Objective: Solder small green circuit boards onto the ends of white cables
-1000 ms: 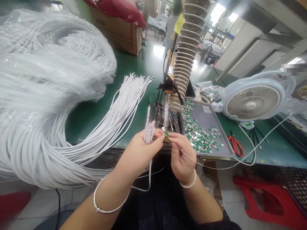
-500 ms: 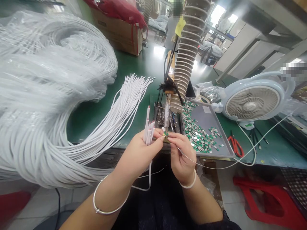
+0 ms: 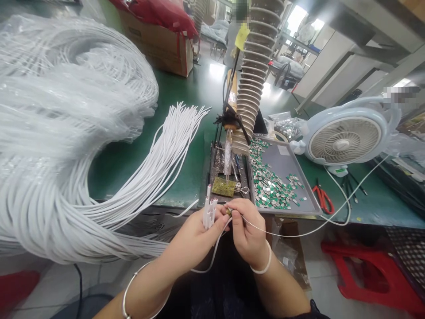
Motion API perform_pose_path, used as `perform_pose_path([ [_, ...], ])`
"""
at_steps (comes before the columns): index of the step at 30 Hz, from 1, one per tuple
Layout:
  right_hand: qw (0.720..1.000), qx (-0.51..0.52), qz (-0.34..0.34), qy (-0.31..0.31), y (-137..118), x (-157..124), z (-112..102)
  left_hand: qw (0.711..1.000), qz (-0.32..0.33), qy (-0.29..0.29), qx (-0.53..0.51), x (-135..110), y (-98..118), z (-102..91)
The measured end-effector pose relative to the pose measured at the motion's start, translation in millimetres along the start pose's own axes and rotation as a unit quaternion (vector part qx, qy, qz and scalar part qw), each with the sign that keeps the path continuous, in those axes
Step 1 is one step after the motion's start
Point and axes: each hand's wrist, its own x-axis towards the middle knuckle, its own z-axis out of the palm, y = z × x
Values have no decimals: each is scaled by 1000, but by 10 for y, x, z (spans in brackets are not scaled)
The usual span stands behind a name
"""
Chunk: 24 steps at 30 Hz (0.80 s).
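Left hand [image 3: 195, 237] clenches upright white cable ends [image 3: 209, 214], right hand [image 3: 247, 232] pinching a small brass part [image 3: 229, 212] just beside them, its thin white wire [image 3: 282, 233] trailing off rightward.

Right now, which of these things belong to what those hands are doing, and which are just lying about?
In hand: left hand, white cable ends; right hand, a small pinched part and thin white wire.

Lying about: coiled white cables in plastic, tray of green-and-silver pieces, desk fan, red-handled cutters.
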Motion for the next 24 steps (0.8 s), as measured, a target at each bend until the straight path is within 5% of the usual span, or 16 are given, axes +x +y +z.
perform_pose_path([
  [6,999,-39,11,1,-37,-74,-203,997,-6,69,28,-55,-81,-97],
  [11,988,-151,26,16,106,76,-455,999,-9,4,40,-46,-92,-100],
  [16,958,-260,89,-84,348,297,-598,988,3,-82,-130,27,-243,-84],
  [20,944,-276,99,-153,459,381,-594,973,24,-76,-217,47,-341,-72],
  [24,940,-287,93,-157,489,382,-566,945,31,-51,-321,44,-319,-14],
])
